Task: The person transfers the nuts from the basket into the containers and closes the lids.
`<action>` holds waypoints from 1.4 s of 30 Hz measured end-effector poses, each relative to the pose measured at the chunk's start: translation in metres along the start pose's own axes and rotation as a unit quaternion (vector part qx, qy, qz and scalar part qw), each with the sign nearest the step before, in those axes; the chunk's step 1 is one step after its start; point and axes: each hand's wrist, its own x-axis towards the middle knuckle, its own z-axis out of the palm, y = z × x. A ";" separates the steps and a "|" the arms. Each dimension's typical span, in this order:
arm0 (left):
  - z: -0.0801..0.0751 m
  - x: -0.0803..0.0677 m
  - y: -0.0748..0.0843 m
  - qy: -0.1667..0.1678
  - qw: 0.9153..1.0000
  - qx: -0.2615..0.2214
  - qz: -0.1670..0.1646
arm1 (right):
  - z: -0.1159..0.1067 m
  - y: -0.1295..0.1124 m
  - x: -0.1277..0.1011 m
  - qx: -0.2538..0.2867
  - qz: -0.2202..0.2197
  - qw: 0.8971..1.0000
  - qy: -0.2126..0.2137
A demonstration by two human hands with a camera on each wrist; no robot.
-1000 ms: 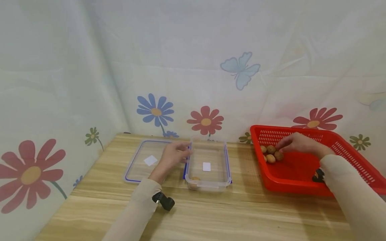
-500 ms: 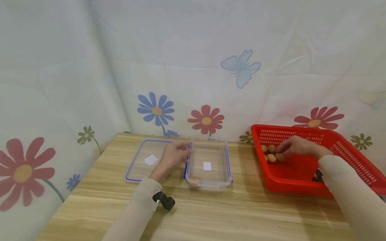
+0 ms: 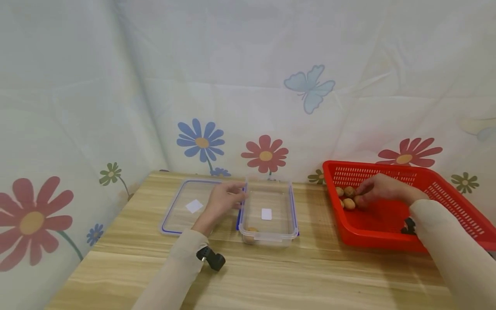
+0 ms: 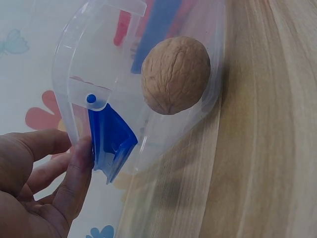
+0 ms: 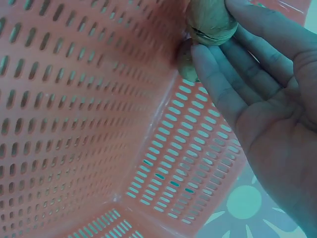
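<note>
Head view, left hand: your left hand (image 3: 222, 201) rests at the left rim of the clear box (image 3: 268, 231), fingers lightly bent against the blue clip; it grasps nothing that you can see from here.
Head view, box: the box stands on the wooden table (image 3: 271, 275), with one walnut (image 3: 252, 229) inside at its near left corner and a white label on its floor.
Head view, lid: the lid (image 3: 182, 206) lies flat on the table just left of the box, partly under your left hand.
Head view, right hand: your right hand (image 3: 381, 189) reaches into the red basket (image 3: 457, 206), fingertips down among the nuts (image 3: 348, 197) heaped at the far left corner.
Left wrist view, hand: your left thumb presses the blue clip (image 4: 111, 139) at the box wall (image 4: 69, 74); the other fingers curl loosely behind it.
Left wrist view, walnut: the single walnut (image 4: 175, 74) lies in the box corner, apart from your fingers.
Right wrist view, hand: your right fingers (image 5: 233, 84) are nearly straight, and their tips close on a nut (image 5: 210, 22) at the basket's corner.
Right wrist view, grip: the thumb is out of view, so you cannot tell whether the nut is pinched or only touched.
Right wrist view, basket: the slotted red wall (image 5: 74, 99) fills the view beside your palm.
</note>
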 end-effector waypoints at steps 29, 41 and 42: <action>-0.002 -0.001 0.005 -0.001 1.000 0.016 -0.014 | -0.029 -0.091 -0.044 -0.007 -0.072 0.987 0.143; -0.001 -0.002 0.004 -0.002 1.000 0.013 -0.011 | -0.010 -0.129 -0.058 0.003 -0.125 0.974 0.188; -0.001 -0.002 0.004 -0.001 1.000 0.012 -0.011 | -0.008 -0.132 -0.059 0.005 -0.131 0.973 0.190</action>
